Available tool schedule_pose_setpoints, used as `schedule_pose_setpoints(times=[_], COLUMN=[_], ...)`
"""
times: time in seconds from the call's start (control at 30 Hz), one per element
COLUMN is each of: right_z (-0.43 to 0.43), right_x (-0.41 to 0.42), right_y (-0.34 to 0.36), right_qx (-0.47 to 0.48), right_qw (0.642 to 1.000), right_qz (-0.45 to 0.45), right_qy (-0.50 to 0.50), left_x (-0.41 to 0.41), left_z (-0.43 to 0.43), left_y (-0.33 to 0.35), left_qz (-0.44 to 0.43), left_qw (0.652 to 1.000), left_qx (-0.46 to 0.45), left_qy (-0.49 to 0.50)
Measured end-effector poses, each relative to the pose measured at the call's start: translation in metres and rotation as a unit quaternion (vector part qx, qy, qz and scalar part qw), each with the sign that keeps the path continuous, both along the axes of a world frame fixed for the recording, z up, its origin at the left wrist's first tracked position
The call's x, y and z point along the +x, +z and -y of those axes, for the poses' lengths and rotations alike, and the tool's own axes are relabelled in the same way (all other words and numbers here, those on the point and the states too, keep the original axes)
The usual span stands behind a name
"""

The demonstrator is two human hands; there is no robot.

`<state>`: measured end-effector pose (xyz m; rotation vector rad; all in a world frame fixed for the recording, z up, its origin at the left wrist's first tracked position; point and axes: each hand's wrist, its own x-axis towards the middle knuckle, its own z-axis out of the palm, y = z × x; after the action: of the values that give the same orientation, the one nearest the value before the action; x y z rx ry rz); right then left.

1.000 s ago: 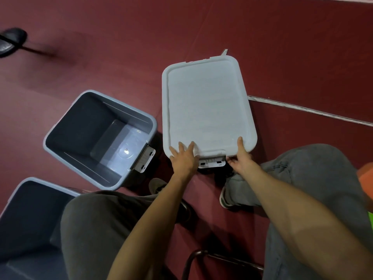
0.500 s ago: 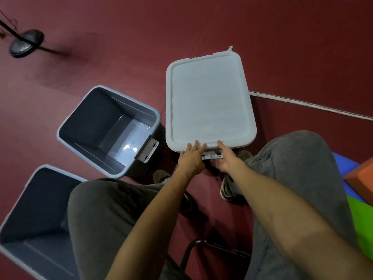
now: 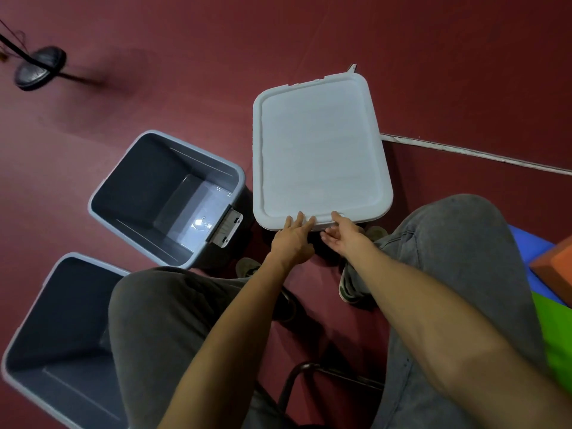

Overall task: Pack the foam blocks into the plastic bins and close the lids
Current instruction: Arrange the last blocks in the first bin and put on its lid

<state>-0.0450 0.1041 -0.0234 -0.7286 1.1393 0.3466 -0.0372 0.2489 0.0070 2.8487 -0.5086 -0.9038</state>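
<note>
While the fingers (image 3: pixel 299 218) of the left hand (image 3: pixel 293 243) lie straight on the near rim of the lid (image 3: pixel 318 150), the right hand (image 3: pixel 345 235) sets its thumb beside them, its other fingers tucked under; grasp not discernible. Left of the lid: open bin (image 3: pixel 167 196), second bin (image 3: pixel 62 335). Right of it: foam blocks (image 3: pixel 554 329).

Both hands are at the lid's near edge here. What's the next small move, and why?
Probably press the white lid down along its near rim to seat it: the left hand lays straight fingers on that rim, and the right hand touches it alongside with its thumb.
</note>
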Motion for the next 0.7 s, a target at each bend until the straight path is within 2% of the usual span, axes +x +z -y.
schedule_pose_setpoints(times=[0.3,0.7], right_z=[-0.009,-0.009], right_x=[-0.003,-0.002], right_y=[0.003,0.007], right_qx=[-0.003,0.013], right_qw=[0.999,0.995], right_qz=[0.047,0.1], right_qy=[-0.024,0.005], left_x=[0.005,0.004], left_z=[0.0,0.002], left_y=[0.005,0.012], left_qz=[-0.006,-0.005], left_qw=[1.0,1.0], left_qx=[0.0,-0.009], left_qy=[-0.002,0.016])
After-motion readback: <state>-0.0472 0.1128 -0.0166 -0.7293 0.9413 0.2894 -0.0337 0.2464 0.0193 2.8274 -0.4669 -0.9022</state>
